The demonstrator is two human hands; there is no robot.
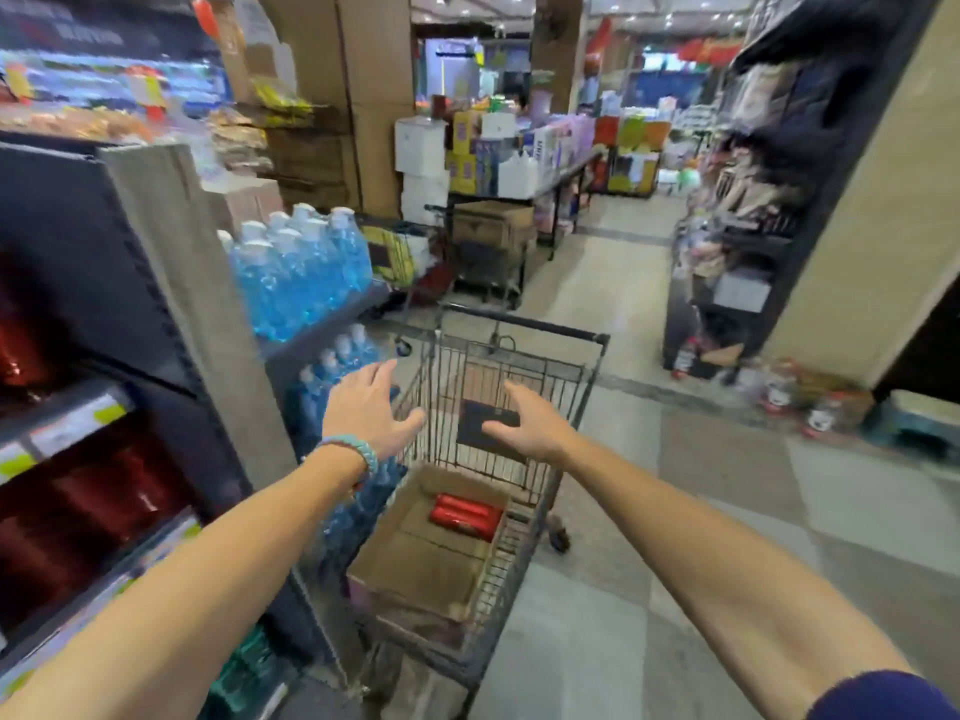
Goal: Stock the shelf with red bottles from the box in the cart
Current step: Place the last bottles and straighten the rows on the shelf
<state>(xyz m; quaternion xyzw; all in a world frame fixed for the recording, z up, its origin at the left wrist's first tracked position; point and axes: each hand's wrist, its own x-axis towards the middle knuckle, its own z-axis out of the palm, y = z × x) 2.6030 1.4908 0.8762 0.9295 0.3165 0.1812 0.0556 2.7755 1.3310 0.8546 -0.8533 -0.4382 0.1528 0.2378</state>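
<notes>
Two bare hands reach out over a wire cart, both spread and holding nothing: the left hand has its fingers fanned flat, palm down, with a braided turquoise band at the wrist, and the right hand is loosely cupped, fingers slightly curled. The cart is a grid of thin dark metal rods with a round black handle bar at its far end. In its basket lies an open box of dull brown cardboard, its flaps folded outward. At the far end of the box lie red bottles, smooth glossy cylinders on their sides, touching each other; how many is hard to tell. To the left stands a dark shelf with a rough grey end panel; blurred glossy red bottles fill its lower tiers. Just beyond it, clear plastic bottles of blue liquid with white caps stand packed in rows. The floor is of pale, matte stone tiles.
</notes>
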